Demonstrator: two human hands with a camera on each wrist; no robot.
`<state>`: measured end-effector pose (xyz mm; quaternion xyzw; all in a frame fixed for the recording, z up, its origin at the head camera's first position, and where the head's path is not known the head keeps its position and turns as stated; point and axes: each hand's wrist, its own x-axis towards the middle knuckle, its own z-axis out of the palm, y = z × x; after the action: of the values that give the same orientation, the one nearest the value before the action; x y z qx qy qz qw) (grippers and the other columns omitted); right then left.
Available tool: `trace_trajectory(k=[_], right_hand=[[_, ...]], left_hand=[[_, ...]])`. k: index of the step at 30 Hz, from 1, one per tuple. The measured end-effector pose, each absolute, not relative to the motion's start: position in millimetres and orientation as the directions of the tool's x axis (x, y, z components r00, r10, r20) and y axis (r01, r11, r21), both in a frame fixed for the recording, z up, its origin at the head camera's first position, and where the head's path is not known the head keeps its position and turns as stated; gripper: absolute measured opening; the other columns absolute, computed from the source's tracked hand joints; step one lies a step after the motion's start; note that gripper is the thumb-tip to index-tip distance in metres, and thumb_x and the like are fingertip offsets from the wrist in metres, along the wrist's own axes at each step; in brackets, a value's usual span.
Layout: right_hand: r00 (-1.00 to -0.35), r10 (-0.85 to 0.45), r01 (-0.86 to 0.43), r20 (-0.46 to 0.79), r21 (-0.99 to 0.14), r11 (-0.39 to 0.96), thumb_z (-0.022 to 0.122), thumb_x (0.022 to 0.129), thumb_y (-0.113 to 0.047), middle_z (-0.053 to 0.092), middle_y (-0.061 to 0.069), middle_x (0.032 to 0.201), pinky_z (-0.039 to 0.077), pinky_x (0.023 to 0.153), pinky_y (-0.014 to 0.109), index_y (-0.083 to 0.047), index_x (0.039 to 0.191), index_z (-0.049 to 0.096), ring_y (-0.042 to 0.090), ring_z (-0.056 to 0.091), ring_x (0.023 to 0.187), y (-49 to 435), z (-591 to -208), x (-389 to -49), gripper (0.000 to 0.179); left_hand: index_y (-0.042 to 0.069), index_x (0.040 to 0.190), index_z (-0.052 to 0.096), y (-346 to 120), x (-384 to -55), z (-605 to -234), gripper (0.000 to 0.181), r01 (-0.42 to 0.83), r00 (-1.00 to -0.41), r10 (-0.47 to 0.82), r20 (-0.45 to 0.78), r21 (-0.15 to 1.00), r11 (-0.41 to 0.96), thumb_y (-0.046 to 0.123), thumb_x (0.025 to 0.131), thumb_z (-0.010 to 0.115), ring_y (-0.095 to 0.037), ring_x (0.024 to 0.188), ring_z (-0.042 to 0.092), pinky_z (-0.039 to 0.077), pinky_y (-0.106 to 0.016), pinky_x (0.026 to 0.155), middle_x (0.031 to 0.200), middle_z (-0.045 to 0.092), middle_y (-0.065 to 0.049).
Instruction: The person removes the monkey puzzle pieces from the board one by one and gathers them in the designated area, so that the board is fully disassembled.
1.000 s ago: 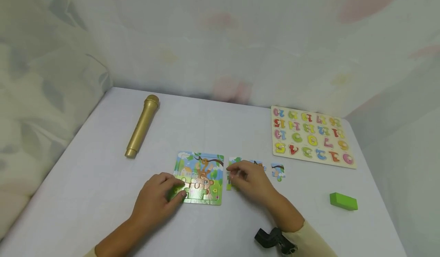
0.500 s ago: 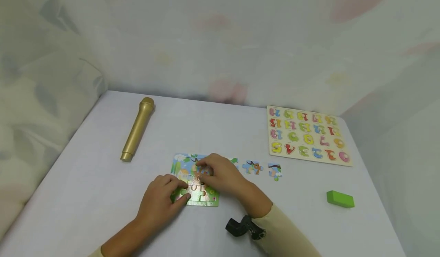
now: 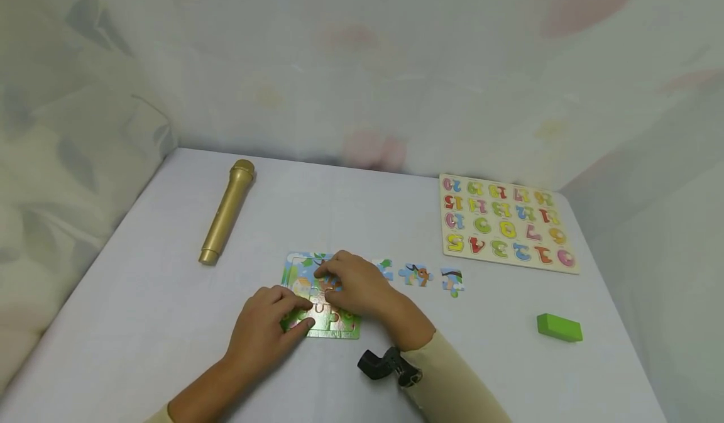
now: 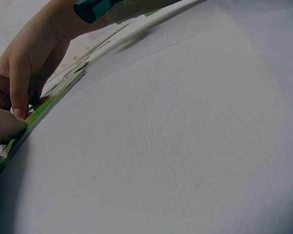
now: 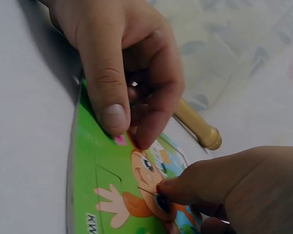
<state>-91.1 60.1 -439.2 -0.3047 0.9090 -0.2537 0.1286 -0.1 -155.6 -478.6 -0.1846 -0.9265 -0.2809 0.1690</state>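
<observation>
A small jigsaw puzzle board [image 3: 342,334] with a cartoon monkey picture lies on the white table in front of me. At its left side my left hand [image 3: 263,325] rests with thumb and index fingertips on the picture, slightly apart. My right hand [image 3: 362,285] is over the board's upper right part, thumb and index finger pinching a puzzle piece against the picture, largely hidden by the fingers. In the right wrist view the right thumb [image 5: 178,189] touches the monkey's face, below the left thumb [image 5: 110,107]. Loose puzzle pieces [image 3: 417,275] lie right of the board.
A gold microphone [image 3: 227,212] lies at the back left. At the back right is a wooden number board [image 3: 509,225], with a green block [image 3: 559,327] nearer me. A black mount [image 3: 390,366] is strapped to my right wrist. Floral cloth [image 3: 351,83] hangs behind the table.
My right hand has moved left from the loose pieces onto the puzzle board, then shifted slightly further left. The left hand keeps its place on the board. The view has shifted slightly.
</observation>
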Motion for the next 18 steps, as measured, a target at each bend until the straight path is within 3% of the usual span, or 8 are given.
trace_trajectory(k=[8, 18], right_hand=[[-0.790, -0.600, -0.427, -0.129, -0.586, 0.688, 0.082, 0.090, -0.015, 0.063, -0.002, 0.120, 0.051, 0.094, 0.030, -0.014, 0.132, 0.071, 0.011, 0.060, 0.104, 63.0, -435.3, -91.6, 0.043], [-0.769, -0.622, -0.428, -0.148, -0.605, 0.672, 0.079, 0.085, -0.004, 0.061, -0.003, 0.114, 0.050, 0.090, 0.027, -0.012, 0.129, 0.071, 0.010, 0.057, 0.100, 64.1, -433.9, -96.8, 0.045]], left_hand=[[0.026, 0.096, 0.082, -154.6, 0.3, -476.5, 0.026, 0.425, -0.883, 0.244, 0.400, 0.465, 0.776, 0.026, 0.075, 0.097, -0.005, 0.081, 0.048, 0.041, -0.028, 0.068, 0.091, 0.063, 0.015], [0.026, 0.096, 0.082, -154.3, 0.7, -476.0, 0.027, 0.415, -0.888, 0.235, 0.396, 0.467, 0.781, 0.026, 0.074, 0.097, -0.005, 0.081, 0.047, 0.040, -0.028, 0.068, 0.091, 0.063, 0.015]])
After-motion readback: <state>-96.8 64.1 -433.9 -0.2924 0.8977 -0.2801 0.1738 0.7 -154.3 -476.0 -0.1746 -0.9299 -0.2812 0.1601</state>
